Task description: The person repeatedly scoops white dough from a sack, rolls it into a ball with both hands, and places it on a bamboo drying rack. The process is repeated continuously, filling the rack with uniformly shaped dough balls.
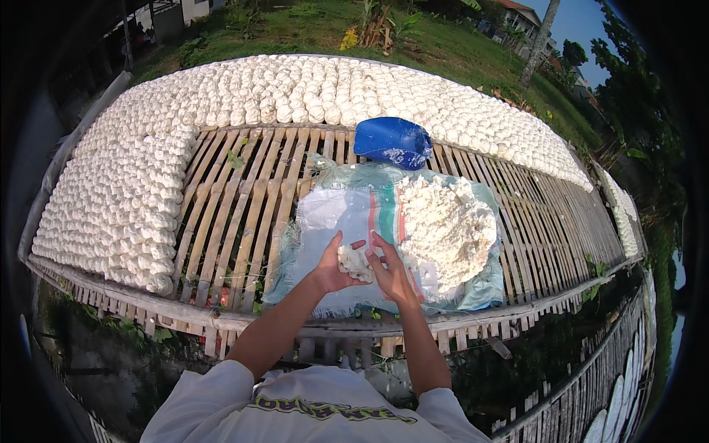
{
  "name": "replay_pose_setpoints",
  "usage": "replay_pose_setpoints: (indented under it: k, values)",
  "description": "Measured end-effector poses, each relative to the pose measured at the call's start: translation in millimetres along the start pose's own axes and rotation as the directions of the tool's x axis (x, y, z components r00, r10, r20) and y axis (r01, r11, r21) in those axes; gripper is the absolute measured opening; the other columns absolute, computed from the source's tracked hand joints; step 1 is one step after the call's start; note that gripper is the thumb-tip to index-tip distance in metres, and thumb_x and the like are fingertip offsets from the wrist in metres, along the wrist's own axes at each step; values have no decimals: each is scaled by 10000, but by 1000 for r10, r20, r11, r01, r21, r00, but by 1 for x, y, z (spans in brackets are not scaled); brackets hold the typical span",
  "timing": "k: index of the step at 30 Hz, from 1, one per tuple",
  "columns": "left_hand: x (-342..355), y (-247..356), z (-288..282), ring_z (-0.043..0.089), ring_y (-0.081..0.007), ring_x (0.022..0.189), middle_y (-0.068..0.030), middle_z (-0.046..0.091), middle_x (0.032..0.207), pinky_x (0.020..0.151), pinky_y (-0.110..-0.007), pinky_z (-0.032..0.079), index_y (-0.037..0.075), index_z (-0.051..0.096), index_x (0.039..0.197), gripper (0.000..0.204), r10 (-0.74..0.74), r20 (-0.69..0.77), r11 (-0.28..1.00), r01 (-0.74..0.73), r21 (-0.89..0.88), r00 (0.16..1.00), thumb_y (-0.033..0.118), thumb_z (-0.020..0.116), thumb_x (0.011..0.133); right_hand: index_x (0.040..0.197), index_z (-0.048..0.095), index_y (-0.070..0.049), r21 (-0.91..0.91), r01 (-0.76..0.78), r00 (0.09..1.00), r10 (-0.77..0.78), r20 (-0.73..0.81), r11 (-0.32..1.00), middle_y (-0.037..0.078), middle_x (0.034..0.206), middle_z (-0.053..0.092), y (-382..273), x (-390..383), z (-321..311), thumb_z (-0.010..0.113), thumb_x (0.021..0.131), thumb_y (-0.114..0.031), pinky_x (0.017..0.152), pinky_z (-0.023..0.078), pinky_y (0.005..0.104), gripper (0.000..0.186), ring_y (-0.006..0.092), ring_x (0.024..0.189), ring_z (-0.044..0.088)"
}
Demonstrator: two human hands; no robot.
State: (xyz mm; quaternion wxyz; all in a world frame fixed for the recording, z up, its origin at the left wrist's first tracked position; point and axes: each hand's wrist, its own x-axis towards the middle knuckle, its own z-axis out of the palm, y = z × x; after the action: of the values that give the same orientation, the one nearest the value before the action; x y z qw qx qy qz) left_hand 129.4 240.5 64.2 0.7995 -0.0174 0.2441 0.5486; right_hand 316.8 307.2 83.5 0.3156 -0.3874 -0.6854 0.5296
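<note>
Between my two hands, above the woven plastic sack (325,214), is a lump of white crumbly paste (355,263). My left hand (333,272) cups it from the left and below, thumb pointing up. From the other side my right hand (389,275) presses its bent fingers against the lump. Just right of my hands, a large heap of the same white crumbly paste (450,229) lies on the sack. A blue plastic container (393,142), smeared with white bits, rests on its side beyond the sack's far edge.
A bamboo slat rack (244,184) carries the sack. Rows of shaped white lumps (118,207) cover its left side and its far edge (295,88). A bamboo rail (258,322) runs along the near edge. Another slatted rack (576,369) stands at lower right. Grass (295,33) lies beyond.
</note>
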Motion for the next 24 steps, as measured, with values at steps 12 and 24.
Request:
replay_pose_setpoints:
  k: [12, 24]
  values:
    - [5, -12, -36, 584, -348, 1367, -92, 614, 1479, 1156, -592, 443, 166, 628, 1411, 712, 92, -49, 996, -91, 19, 995, 725, 349, 1070, 1269, 714, -24, -340, 236, 969, -246, 14, 910, 131, 1216, 740, 7, 8, 93, 807, 956, -304, 900, 558, 348, 430, 234, 1072, 715]
    - [-2, 1, -2, 567, -289, 1395, -102, 580, 1519, 1167, -540, 449, 159, 513, 1524, 891, -93, -207, 994, 103, 36, 974, 834, 206, 1030, 1254, 745, 4, -171, 185, 981, -192, -26, 968, 171, 1199, 747, 4, 18, 64, 778, 951, -130, 955, 552, 379, 332, 268, 1102, 719]
